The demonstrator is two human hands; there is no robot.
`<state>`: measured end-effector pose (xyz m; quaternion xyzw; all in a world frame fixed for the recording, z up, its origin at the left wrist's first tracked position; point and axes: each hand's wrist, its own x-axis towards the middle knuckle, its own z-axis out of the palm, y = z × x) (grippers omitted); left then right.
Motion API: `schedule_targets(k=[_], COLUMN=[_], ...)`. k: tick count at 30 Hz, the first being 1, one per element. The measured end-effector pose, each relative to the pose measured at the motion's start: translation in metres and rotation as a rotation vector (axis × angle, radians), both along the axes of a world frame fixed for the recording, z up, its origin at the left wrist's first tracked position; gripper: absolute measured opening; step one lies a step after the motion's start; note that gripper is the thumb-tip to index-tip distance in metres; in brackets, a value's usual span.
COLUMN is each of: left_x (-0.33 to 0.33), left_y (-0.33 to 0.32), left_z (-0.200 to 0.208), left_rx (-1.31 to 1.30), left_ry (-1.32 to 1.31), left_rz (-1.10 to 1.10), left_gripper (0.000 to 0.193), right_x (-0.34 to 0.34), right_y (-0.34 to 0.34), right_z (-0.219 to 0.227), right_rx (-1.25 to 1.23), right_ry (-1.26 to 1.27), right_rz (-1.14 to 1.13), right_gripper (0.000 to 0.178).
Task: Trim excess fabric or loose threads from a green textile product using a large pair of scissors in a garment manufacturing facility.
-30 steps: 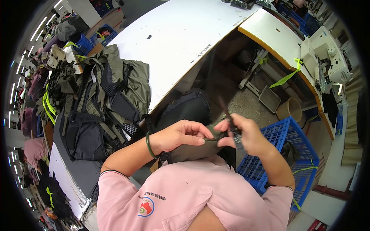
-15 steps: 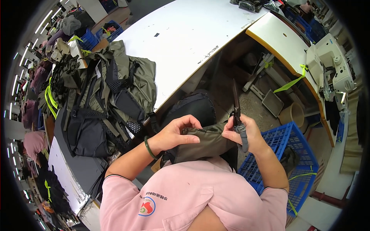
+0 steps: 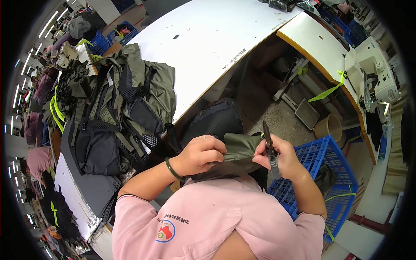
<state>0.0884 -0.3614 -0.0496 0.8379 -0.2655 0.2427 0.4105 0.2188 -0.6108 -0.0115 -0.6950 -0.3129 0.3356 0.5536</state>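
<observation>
Beyond the white table [image 3: 208,39] and its heaped olive backpacks [image 3: 121,112], the olive fabric piece [image 3: 240,147] is held at chest height. The left hand [image 3: 201,154] is fisted on its bunched edge; keep that taut. The right hand [image 3: 279,156] pinches fabric while closed around dark snips [image 3: 268,143]; their blades should probably stay clear of the cloth.
</observation>
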Motion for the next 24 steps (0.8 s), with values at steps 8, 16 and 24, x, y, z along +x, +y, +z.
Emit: schedule_targets(k=[8,16,24], left_x=[-0.001,0.000,-0.001], left_y=[0.000,-0.006,-0.007], left_z=[0.006,0.009,0.009], left_rx=[0.059,0.072,0.078], left_ry=[-0.078,-0.106,-0.111], left_rz=[-0.030,-0.007,-0.012], left_gripper=[0.024,0.015,0.013], right_x=[0.036,0.039,0.037], right_y=[-0.024,-0.026,-0.022], right_z=[0.054,0.054,0.054], right_rx=[-0.217,-0.268,-0.300], right_ry=[-1.216,-1.225,-1.196], right_rz=[0.184,0.303,0.351], right_gripper=[0.032,0.029,0.029])
